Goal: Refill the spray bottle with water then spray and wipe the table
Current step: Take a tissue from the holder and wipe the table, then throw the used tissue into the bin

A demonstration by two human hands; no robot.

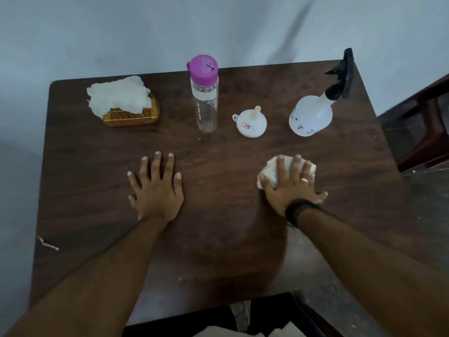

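right hand (290, 184) presses tissue (273, 171) – table (218, 227).

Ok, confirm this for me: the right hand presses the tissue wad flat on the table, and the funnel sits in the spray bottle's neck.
Not quite. The head view shows the funnel upside down on the table, left of the capped spray bottle. The right hand does press the tissue wad on the table.

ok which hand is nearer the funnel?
Right. The right hand, pressing a tissue wad, sits just below the funnel; the left hand lies flat on the table, farther off to the lower left.
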